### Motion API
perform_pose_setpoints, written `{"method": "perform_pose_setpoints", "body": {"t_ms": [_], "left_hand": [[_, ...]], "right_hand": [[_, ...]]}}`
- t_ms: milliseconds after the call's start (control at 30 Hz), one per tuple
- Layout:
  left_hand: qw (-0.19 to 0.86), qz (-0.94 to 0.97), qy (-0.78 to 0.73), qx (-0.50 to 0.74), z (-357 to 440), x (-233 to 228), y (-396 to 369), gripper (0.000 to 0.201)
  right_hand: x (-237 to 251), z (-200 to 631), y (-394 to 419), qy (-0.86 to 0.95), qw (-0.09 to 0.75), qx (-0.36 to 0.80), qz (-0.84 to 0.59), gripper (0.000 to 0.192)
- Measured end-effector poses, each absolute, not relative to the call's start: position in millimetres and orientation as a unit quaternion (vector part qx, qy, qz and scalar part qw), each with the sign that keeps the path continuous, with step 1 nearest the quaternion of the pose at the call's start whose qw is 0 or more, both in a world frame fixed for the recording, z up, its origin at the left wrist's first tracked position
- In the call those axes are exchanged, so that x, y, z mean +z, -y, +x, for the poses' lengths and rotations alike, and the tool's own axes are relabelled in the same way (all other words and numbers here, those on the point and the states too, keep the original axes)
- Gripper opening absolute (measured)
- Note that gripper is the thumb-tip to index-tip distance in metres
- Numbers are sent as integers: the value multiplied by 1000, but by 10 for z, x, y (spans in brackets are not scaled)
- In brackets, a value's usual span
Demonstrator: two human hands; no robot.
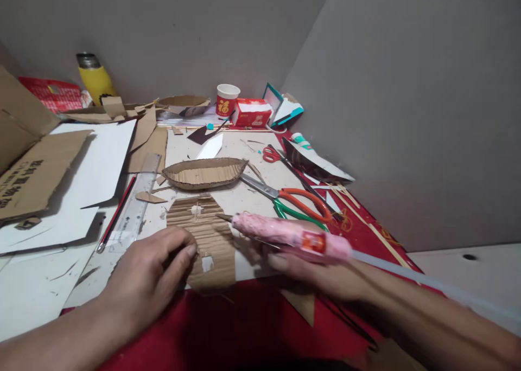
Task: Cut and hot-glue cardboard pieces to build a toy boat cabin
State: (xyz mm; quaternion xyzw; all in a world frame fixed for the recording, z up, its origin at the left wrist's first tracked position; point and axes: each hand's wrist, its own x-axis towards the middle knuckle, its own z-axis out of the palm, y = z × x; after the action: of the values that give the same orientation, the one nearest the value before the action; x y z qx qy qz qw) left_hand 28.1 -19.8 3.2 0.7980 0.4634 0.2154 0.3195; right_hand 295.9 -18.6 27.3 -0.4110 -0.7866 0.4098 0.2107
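Note:
My right hand (285, 257) is wrapped round a hot glue gun (272, 231) covered in pink material, with a long translucent glue stick (391, 265) coming out of its back. The gun's dark nozzle points left, over a piece of corrugated cardboard (220, 246) with two small cut-outs. On the left edge of that cardboard rests my left hand (158, 268), its thumb and forefinger pinched together; what lies between them, if anything, is too small to make out. Just beyond the flat piece sits a boat-shaped cardboard hull (205, 174).
Orange-and-green-handled scissors (280, 194) and red-handled scissors (272, 154) lie to the right. A clear ruler (134, 208) and a pencil (118, 213) are at left, beside white sheets (109, 154). Behind stand a yellow bottle (95, 81), a paper cup (227, 101) and a red box (252, 113).

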Motion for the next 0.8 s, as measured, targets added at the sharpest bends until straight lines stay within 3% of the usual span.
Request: {"method": "perform_pose_setpoints", "body": {"t_ms": [167, 233, 333, 533, 633, 800], "left_hand": [[430, 710, -497, 252, 319, 172, 163, 25], [429, 694, -513, 267, 321, 228, 169, 24], [436, 668, -530, 286, 319, 293, 194, 23], [537, 592, -511, 318, 316, 310, 212, 23], [577, 554, -492, 343, 304, 307, 212, 24], [553, 575, -500, 337, 303, 335, 232, 26]], "right_hand": [[157, 2771, 189, 689, 300, 551, -362, 52], [149, 2785, 187, 699, 314, 527, -367, 52], [185, 2898, 163, 764, 314, 395, -403, 40], [270, 3124, 64, 822, 155, 104, -538, 19], [236, 3198, 7, 832, 83, 65, -544, 22], [346, 3323, 48, 860, 37, 73, -503, 26]]}}
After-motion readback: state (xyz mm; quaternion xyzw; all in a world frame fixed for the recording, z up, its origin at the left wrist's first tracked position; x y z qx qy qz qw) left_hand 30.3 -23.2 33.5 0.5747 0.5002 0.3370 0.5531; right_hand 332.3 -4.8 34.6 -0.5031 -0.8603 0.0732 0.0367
